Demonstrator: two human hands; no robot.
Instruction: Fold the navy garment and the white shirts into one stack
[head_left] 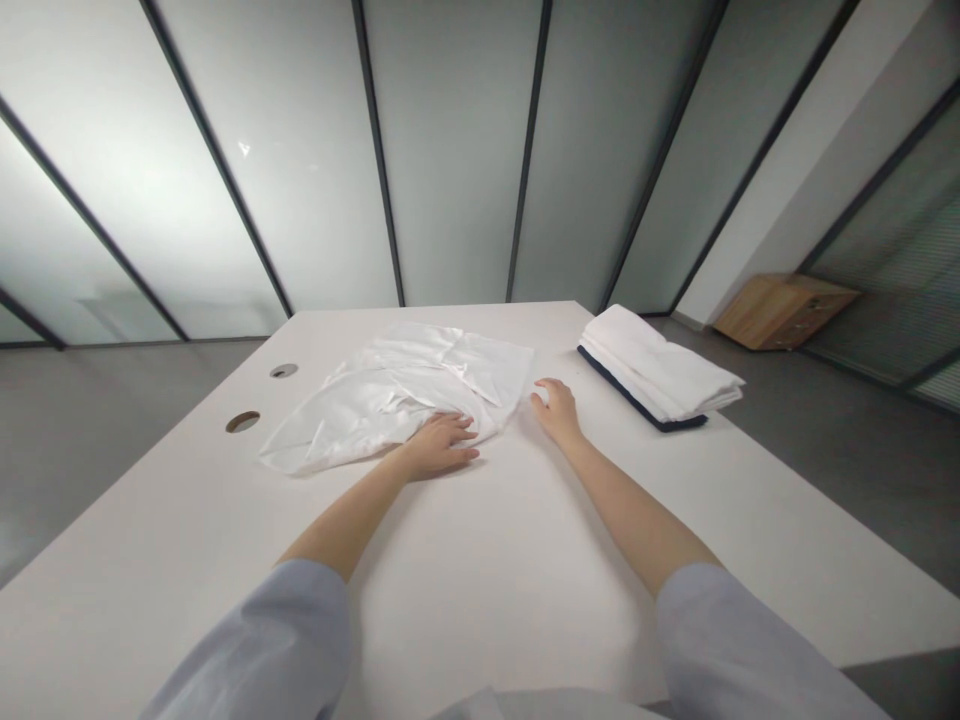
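A thin, white, see-through plastic bag or sheet (390, 385) lies crumpled and spread across the middle of the table. On its near edge rests my left hand (440, 445), fingers spread and pointing right, touching the material. Just past the bag's right corner is my right hand (556, 410), its fingers loosely curved and apart, with nothing visible in it. Further right sits a stack of folded white cloth (660, 365), with a dark navy folded piece (637, 398) beneath it.
The white table (495, 570) has two round cable holes, one open hole (243, 422) and one with a grey cover (283, 371), at its left. Frosted glass panels (450, 150) stand behind it. A wooden cabinet (784, 310) is on the floor at the right.
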